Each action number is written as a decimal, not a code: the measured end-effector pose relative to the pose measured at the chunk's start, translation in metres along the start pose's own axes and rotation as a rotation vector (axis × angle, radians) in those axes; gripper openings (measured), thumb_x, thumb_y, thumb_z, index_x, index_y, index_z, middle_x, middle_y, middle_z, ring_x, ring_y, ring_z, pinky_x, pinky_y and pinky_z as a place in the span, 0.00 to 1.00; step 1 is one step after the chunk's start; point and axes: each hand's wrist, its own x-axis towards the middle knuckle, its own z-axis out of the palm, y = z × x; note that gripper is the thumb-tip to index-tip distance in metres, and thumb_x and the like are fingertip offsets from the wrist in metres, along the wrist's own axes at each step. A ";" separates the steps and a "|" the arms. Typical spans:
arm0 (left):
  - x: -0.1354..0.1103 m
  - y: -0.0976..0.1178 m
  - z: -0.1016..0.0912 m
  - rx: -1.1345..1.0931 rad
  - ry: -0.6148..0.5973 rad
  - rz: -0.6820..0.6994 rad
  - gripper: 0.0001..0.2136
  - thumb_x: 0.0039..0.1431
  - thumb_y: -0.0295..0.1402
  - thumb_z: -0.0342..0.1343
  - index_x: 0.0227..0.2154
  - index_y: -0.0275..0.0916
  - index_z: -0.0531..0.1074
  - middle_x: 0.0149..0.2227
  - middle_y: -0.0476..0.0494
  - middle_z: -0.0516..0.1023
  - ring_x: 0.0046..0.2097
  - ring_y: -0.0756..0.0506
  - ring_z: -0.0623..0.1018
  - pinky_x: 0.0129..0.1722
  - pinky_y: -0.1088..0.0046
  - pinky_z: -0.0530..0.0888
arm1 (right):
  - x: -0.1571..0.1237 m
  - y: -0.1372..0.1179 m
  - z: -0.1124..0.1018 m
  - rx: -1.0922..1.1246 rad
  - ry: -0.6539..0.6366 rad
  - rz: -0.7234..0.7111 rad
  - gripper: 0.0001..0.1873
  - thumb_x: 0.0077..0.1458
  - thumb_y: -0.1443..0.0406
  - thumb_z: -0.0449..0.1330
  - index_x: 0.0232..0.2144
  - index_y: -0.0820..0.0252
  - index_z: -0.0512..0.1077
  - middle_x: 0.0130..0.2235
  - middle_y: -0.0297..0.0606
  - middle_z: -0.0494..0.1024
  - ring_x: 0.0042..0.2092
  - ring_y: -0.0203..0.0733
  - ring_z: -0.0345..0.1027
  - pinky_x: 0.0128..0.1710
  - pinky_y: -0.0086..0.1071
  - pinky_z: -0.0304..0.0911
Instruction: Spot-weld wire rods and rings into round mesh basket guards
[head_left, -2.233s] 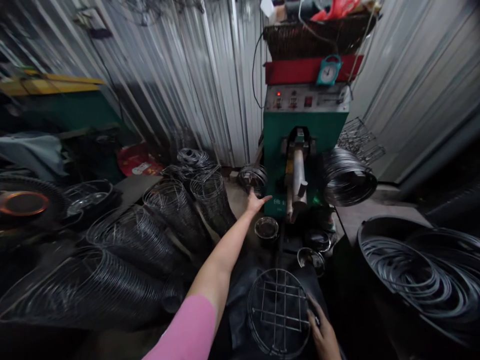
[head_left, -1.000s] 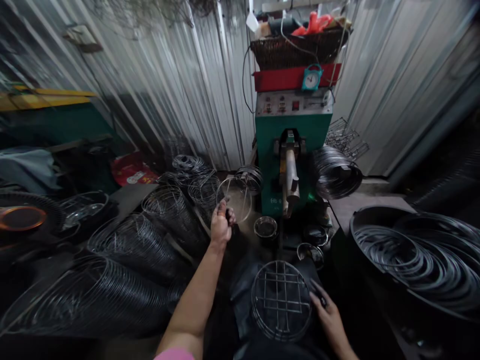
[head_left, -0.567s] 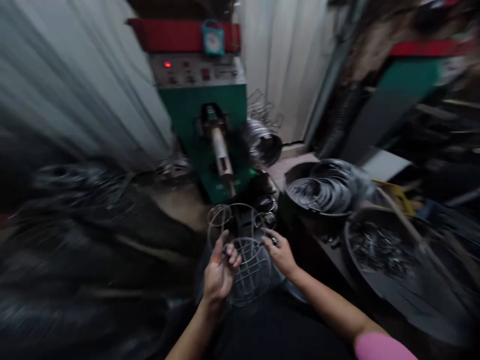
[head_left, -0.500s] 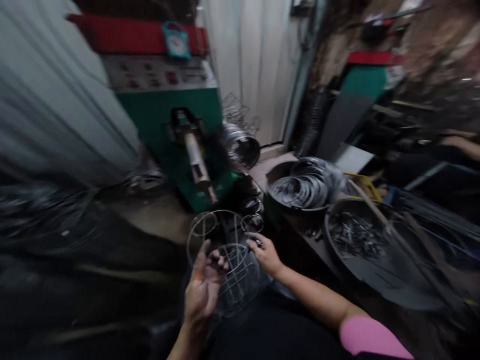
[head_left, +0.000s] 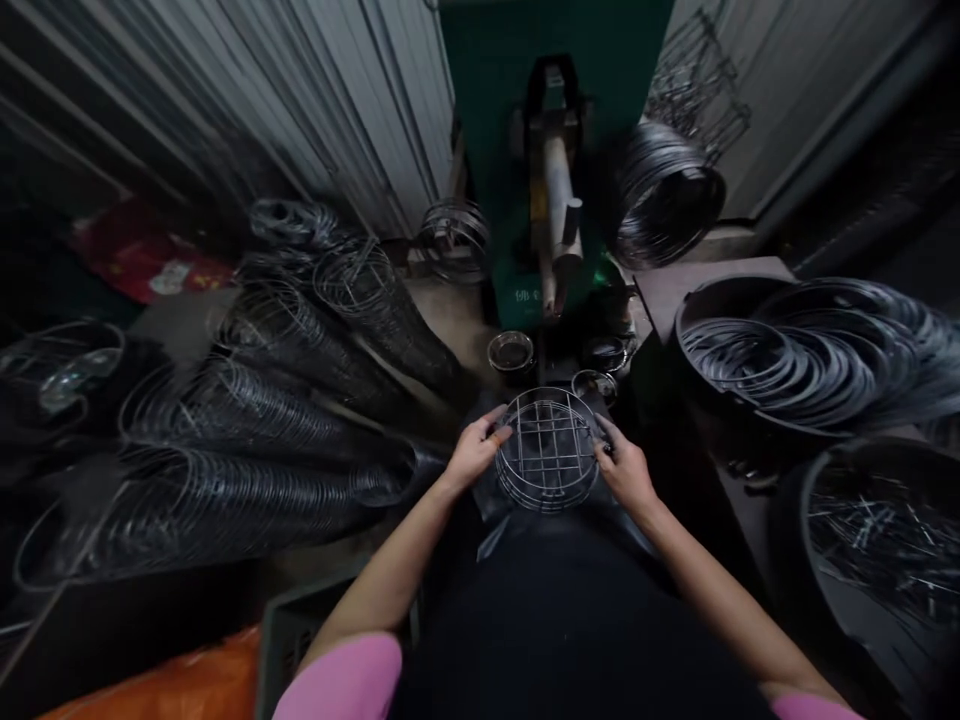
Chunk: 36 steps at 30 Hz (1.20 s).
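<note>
A round wire rack (head_left: 549, 452) with a crossed grid and stacked rings sits low in front of my body, above my lap. My left hand (head_left: 478, 450) is closed on its left rim, thumb on top. Opposite it, my right hand (head_left: 624, 466) grips the right rim, fingers partly hidden behind the wire. Just beyond the rack stands a green welding machine (head_left: 487, 150), whose pale arm (head_left: 559, 190) points down towards me. Small metal rings (head_left: 595, 386) lie below that arm.
Long stacks of wire rings (head_left: 247, 490) lie on the left. At right, one basin (head_left: 697, 395) holds loose wire rings and another (head_left: 806, 520) holds short metal pieces. A wire coil (head_left: 664, 195) hangs beside the machine. A green crate (head_left: 285, 620) stands at lower left.
My view has swung left and down. My left hand, raised with fingers apart before, now grips the rack's left side; my right hand has come to its right side.
</note>
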 end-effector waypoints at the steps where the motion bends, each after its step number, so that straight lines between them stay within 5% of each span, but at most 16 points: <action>1: -0.001 -0.002 0.000 0.031 -0.010 0.002 0.22 0.52 0.35 0.54 0.51 0.37 0.68 0.52 0.43 0.72 0.53 0.41 0.70 0.56 0.63 0.64 | -0.001 0.000 0.001 -0.021 -0.007 0.003 0.26 0.52 0.61 0.50 0.52 0.66 0.65 0.43 0.46 0.77 0.42 0.47 0.72 0.43 0.37 0.65; 19: -0.004 -0.020 0.000 0.043 -0.131 0.023 0.22 0.53 0.38 0.53 0.52 0.39 0.67 0.55 0.46 0.68 0.58 0.43 0.66 0.60 0.63 0.58 | -0.007 0.009 0.000 -0.134 -0.071 0.012 0.23 0.52 0.61 0.50 0.49 0.63 0.68 0.37 0.44 0.78 0.34 0.45 0.73 0.36 0.34 0.66; 25: 0.002 -0.021 -0.009 0.197 -0.247 0.022 0.24 0.56 0.41 0.49 0.56 0.42 0.62 0.57 0.48 0.65 0.60 0.45 0.62 0.60 0.66 0.56 | -0.010 0.012 0.000 -0.065 -0.065 -0.056 0.23 0.54 0.55 0.52 0.48 0.62 0.68 0.44 0.45 0.76 0.44 0.47 0.70 0.44 0.37 0.64; 30: -0.004 -0.011 -0.019 0.502 -0.399 0.083 0.41 0.45 0.50 0.59 0.60 0.42 0.52 0.61 0.42 0.59 0.61 0.40 0.60 0.58 0.65 0.59 | -0.015 0.012 -0.005 -0.139 -0.215 -0.018 0.40 0.43 0.50 0.62 0.56 0.65 0.61 0.43 0.48 0.76 0.41 0.51 0.72 0.42 0.39 0.66; 36: -0.015 -0.004 -0.009 0.688 -0.349 0.064 0.56 0.32 0.55 0.63 0.62 0.40 0.42 0.60 0.33 0.58 0.59 0.34 0.62 0.55 0.61 0.61 | -0.015 0.016 -0.009 -0.184 -0.279 0.007 0.46 0.39 0.49 0.64 0.58 0.63 0.58 0.39 0.47 0.76 0.40 0.51 0.72 0.38 0.38 0.66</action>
